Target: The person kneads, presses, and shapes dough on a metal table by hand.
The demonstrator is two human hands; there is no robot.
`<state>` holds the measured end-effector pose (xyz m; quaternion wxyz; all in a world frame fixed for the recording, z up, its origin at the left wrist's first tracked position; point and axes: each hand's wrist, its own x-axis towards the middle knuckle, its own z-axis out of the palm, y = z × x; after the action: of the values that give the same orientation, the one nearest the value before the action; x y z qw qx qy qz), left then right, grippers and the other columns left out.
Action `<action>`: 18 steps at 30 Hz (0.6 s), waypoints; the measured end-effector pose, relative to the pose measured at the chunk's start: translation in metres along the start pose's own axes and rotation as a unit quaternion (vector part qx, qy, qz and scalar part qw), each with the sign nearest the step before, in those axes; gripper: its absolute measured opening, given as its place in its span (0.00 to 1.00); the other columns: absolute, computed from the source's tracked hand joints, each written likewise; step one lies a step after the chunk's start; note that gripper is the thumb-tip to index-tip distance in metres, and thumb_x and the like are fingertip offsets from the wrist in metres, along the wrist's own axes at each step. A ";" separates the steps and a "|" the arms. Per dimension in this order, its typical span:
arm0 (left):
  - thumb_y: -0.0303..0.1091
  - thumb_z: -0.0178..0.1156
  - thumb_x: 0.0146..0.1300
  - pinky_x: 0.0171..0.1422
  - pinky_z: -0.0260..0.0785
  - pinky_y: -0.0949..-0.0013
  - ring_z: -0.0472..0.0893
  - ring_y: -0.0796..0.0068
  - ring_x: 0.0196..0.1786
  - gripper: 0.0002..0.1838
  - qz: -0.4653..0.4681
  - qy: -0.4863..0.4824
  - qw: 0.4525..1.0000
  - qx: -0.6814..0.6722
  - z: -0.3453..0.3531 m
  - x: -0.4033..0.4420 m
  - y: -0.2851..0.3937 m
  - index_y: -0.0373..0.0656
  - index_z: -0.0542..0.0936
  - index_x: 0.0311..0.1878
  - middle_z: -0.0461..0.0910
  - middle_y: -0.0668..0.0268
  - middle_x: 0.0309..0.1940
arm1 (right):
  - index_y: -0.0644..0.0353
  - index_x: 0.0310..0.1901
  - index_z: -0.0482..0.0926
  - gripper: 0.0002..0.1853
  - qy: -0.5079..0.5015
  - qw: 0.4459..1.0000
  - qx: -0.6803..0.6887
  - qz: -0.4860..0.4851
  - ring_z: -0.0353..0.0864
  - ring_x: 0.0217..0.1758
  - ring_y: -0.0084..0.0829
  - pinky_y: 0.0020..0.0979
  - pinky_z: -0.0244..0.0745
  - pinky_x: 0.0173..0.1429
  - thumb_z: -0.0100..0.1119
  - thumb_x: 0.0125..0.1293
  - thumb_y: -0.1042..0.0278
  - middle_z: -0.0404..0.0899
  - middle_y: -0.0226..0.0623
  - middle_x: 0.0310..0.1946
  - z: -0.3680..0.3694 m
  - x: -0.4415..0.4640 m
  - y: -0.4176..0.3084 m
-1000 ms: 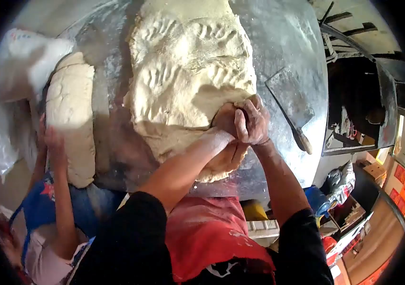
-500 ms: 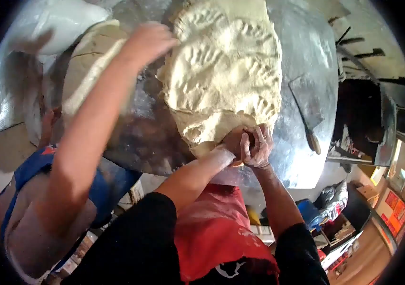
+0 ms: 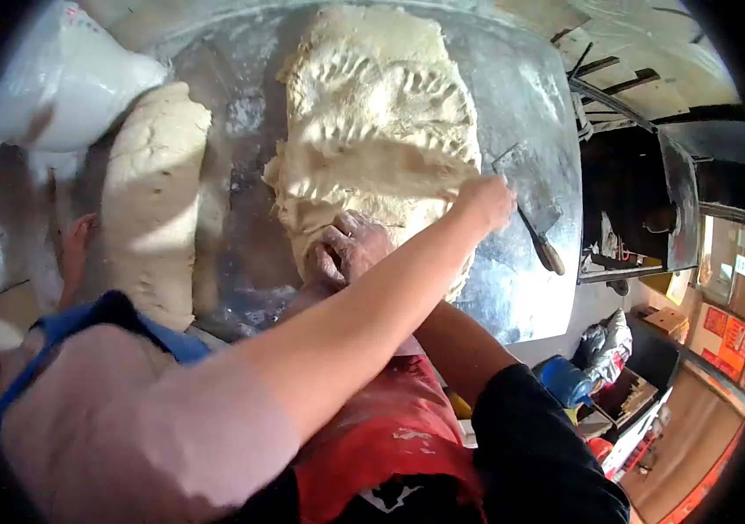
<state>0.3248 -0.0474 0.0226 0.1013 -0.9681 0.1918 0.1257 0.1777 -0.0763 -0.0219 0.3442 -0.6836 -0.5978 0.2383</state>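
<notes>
A large slab of pale dough (image 3: 381,113), dented by rows of finger marks, lies on the metal table. My right hand (image 3: 359,244), dusted with flour, rests at its near left edge with the fingers curled over my left hand (image 3: 322,266). Both hands press together on the dough. Most of my left hand and forearm is hidden behind my right hand and a co-worker's arm, so its fingers cannot be made out. That co-worker's hand (image 3: 490,201) reaches across in front of me to the slab's right edge, beside a flat-bladed scraper (image 3: 534,210).
A second, longer piece of dough (image 3: 154,192) lies on the left side of the metal table (image 3: 246,52). Behind it stands a white sack (image 3: 75,79). The co-worker's pink sleeve (image 3: 171,419) is close on my left. A blue container (image 3: 564,380) sits beyond the table at right.
My stacked hands have shifted left along the dough's near edge. The co-worker's arm has swung from the left across my forearms to the right. The view has turned slightly.
</notes>
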 end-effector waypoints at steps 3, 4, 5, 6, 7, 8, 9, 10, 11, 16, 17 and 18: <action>0.34 0.73 0.58 0.60 0.76 0.61 0.79 0.73 0.64 0.16 0.091 0.015 0.995 0.030 0.002 0.038 0.026 0.57 0.88 0.50 0.81 0.73 0.58 | 0.59 0.45 0.84 0.13 0.068 0.998 0.003 -0.007 0.81 0.50 0.50 0.45 0.79 0.51 0.63 0.65 0.61 0.81 0.45 0.46 -0.032 -0.004 -0.030; 0.35 0.74 0.57 0.62 0.74 0.62 0.77 0.72 0.65 0.17 0.098 0.049 0.992 0.054 0.007 0.050 0.035 0.58 0.88 0.51 0.81 0.74 0.58 | 0.59 0.46 0.83 0.13 0.041 0.999 0.026 0.014 0.81 0.50 0.50 0.45 0.79 0.51 0.63 0.65 0.61 0.81 0.45 0.47 -0.033 -0.020 -0.030; 0.35 0.74 0.56 0.64 0.73 0.63 0.76 0.71 0.65 0.19 0.111 0.084 0.988 0.069 0.012 0.057 0.046 0.59 0.87 0.52 0.81 0.75 0.58 | 0.59 0.46 0.83 0.13 0.020 0.999 0.029 0.020 0.81 0.50 0.51 0.45 0.79 0.52 0.63 0.65 0.61 0.81 0.46 0.47 -0.034 -0.047 -0.032; 0.35 0.75 0.54 0.67 0.68 0.63 0.73 0.70 0.68 0.22 0.125 0.089 0.985 0.075 0.008 0.056 0.050 0.60 0.86 0.54 0.80 0.77 0.58 | 0.59 0.46 0.83 0.14 0.030 0.999 0.015 0.013 0.81 0.50 0.51 0.45 0.79 0.52 0.63 0.64 0.61 0.81 0.46 0.47 -0.029 -0.072 -0.030; 0.35 0.75 0.54 0.67 0.68 0.63 0.73 0.70 0.68 0.22 0.127 0.090 0.986 0.068 0.019 0.068 0.060 0.60 0.86 0.54 0.80 0.77 0.58 | 0.59 0.47 0.83 0.14 0.048 0.999 0.000 0.002 0.80 0.50 0.51 0.46 0.79 0.52 0.63 0.64 0.61 0.81 0.46 0.47 -0.024 -0.088 -0.025; 0.35 0.75 0.55 0.68 0.67 0.63 0.73 0.70 0.68 0.22 0.122 0.129 0.983 0.044 0.026 0.083 0.069 0.60 0.86 0.55 0.80 0.76 0.58 | 0.59 0.47 0.83 0.14 0.065 0.998 -0.015 -0.009 0.80 0.50 0.51 0.46 0.79 0.52 0.63 0.64 0.61 0.81 0.46 0.48 -0.019 -0.101 -0.020; 0.37 0.70 0.61 0.71 0.64 0.61 0.72 0.69 0.69 0.20 0.129 0.132 0.982 0.049 0.022 0.089 0.071 0.60 0.85 0.57 0.79 0.74 0.61 | 0.59 0.47 0.83 0.14 0.079 0.996 -0.024 -0.015 0.80 0.50 0.51 0.46 0.79 0.52 0.63 0.64 0.61 0.81 0.46 0.48 -0.019 -0.101 -0.016; 0.39 0.66 0.66 0.74 0.61 0.59 0.71 0.69 0.71 0.18 0.137 0.135 0.980 0.054 0.025 0.101 0.076 0.60 0.84 0.60 0.78 0.72 0.63 | 0.59 0.47 0.83 0.15 0.082 0.996 -0.022 -0.011 0.80 0.51 0.52 0.46 0.79 0.52 0.63 0.63 0.61 0.81 0.47 0.48 -0.018 -0.101 -0.016; 0.46 0.57 0.72 0.79 0.58 0.59 0.69 0.65 0.74 0.21 0.131 0.161 0.978 0.022 0.025 0.108 0.080 0.55 0.80 0.65 0.75 0.70 0.69 | 0.59 0.48 0.83 0.15 0.087 0.996 -0.017 -0.005 0.80 0.51 0.52 0.46 0.79 0.52 0.63 0.63 0.61 0.81 0.47 0.49 -0.017 -0.101 -0.018; 0.54 0.48 0.77 0.82 0.57 0.59 0.67 0.63 0.74 0.27 0.135 0.170 0.970 0.105 0.070 0.158 0.119 0.52 0.76 0.70 0.71 0.68 0.73 | 0.59 0.49 0.83 0.16 0.110 0.994 0.001 0.026 0.80 0.51 0.53 0.47 0.79 0.53 0.64 0.62 0.61 0.80 0.48 0.50 -0.036 -0.108 -0.017; 0.51 0.47 0.77 0.80 0.58 0.58 0.71 0.65 0.70 0.23 0.125 0.193 0.945 0.234 0.077 0.157 0.125 0.55 0.78 0.68 0.75 0.70 0.68 | 0.59 0.50 0.82 0.17 0.114 0.993 -0.001 0.040 0.80 0.51 0.53 0.47 0.79 0.53 0.64 0.62 0.61 0.80 0.48 0.50 -0.042 -0.112 -0.013; 0.49 0.47 0.77 0.79 0.59 0.57 0.73 0.66 0.68 0.22 0.119 0.204 0.926 0.294 0.083 0.160 0.131 0.57 0.79 0.67 0.77 0.71 0.66 | 0.59 0.50 0.82 0.17 0.124 0.991 -0.008 0.051 0.80 0.51 0.53 0.47 0.79 0.53 0.64 0.61 0.61 0.80 0.48 0.50 -0.051 -0.116 -0.005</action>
<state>0.3994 -0.2016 -0.1205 0.3241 -0.8698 0.3502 -0.1253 0.1920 -0.1998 0.0054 0.3977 -0.7403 -0.5164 0.1644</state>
